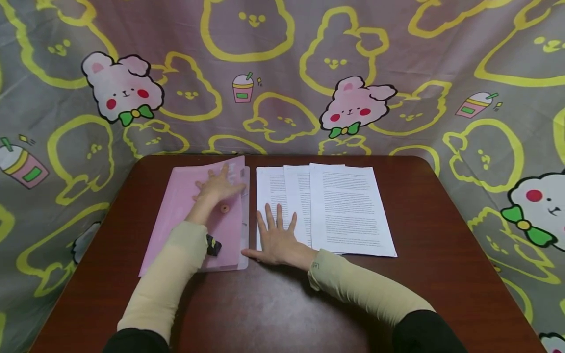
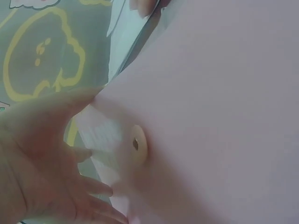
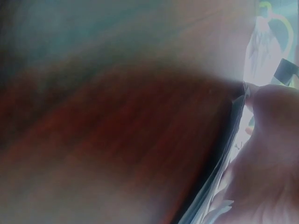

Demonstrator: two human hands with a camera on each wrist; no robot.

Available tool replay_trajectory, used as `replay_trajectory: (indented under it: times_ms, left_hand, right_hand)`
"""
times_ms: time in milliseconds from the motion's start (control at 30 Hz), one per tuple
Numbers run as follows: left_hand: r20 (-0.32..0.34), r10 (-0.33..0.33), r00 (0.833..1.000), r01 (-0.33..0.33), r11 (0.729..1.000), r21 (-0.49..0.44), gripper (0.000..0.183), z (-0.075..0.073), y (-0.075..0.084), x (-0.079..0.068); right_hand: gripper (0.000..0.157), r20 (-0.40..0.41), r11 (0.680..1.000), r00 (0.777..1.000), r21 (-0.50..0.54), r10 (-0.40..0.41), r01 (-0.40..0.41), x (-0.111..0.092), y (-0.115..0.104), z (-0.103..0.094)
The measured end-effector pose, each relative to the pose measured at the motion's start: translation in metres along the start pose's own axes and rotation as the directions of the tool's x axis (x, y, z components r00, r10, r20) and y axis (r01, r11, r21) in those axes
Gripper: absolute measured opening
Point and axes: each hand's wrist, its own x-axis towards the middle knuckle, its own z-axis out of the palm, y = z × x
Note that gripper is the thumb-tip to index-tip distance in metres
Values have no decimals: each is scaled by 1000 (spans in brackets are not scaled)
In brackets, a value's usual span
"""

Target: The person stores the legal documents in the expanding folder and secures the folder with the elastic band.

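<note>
A pink plastic file folder (image 1: 176, 196) lies at the left of the table, with a clear strip along its right side. On its upper part rests my left hand (image 1: 216, 188), fingers spread; the left wrist view shows that hand (image 2: 51, 158) by the folder's edge. Near it is a small round button (image 1: 224, 209). Printed papers (image 1: 348, 211) lie to the right in overlapping sets. My right hand (image 1: 278, 243) spreads its fingers over the lower part of the left-hand papers (image 1: 268, 184), its thumb reaching the folder's right edge.
The brown table (image 1: 282, 304) extends in front of the papers and to their right. A patterned curtain (image 1: 282, 142) hangs behind and at both sides. A small black object (image 1: 214, 245) shows beside the left cuff.
</note>
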Motion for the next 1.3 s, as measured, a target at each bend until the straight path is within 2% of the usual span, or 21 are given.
replay_trajectory:
  times_ms: [300,533,767,867,1033,1133,1300]
  left_hand:
    - [24,25,999,-24,999,-28,110,-10,-4,-2]
    - [34,26,999,-25,999,-36,118,-11,-7,0]
    - [10,99,995,-99,995,-1,121,-7,-24,34]
    - [6,120,993,-120,993,-10,120,-15,-22,29]
    - [30,149,988,-146,986,-85,110,-29,-14,8]
    - [61,143,988,-135,984,-117,108,-33,-10,-2]
    - [77,141,987,-132,985,-110,105,-37,-8,-6]
  right_hand:
    - [117,1,1000,1000,12,-2,2,-1,0,0]
    - [116,20,1000,1000,-4,5,-5,-2,0,0]
    - [117,21,1000,1000,-6,8,-8,0,0,0]
    - [117,25,1000,1000,-6,6,-6,-1,0,0]
    - [117,25,1000,1000,-5,6,-6,-2,0,-1]
    - [117,29,1000,1000,-2,9,-9,-1,0,-1]
    - [118,34,1000,999,0,11,-11,-1,-1,-2]
